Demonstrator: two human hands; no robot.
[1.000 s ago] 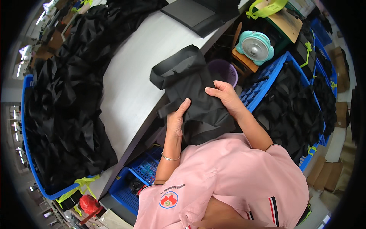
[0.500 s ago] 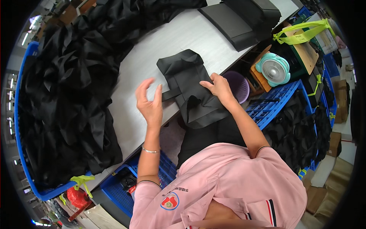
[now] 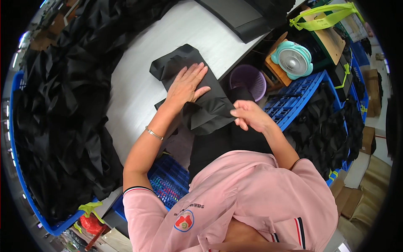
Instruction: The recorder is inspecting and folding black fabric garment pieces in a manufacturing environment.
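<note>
A black fabric piece point(image 3: 210, 110), folded and creased, lies over the front edge of the pale table point(image 3: 134, 75), its near end hanging toward my lap. My left hand point(image 3: 187, 86) rests flat on its upper part, fingers stretched out and slightly apart. At the right edge of the cloth, my right hand point(image 3: 248, 115) pinches its near corner between thumb and fingers. Part of the piece is hidden under my left hand and forearm.
A blue crate point(image 3: 14, 138) heaped with black cloth stands at the left. Stacked black pieces point(image 3: 247, 17) lie at the table's far right. Beyond the right table edge are a purple basket point(image 3: 247, 82), a small turquoise fan point(image 3: 292, 60) and a blue crate point(image 3: 300, 103).
My left hand has come down from the air onto the cloth and flattened there. My right hand has moved nearer to me, to the cloth's near right corner. The view has shifted slightly.
</note>
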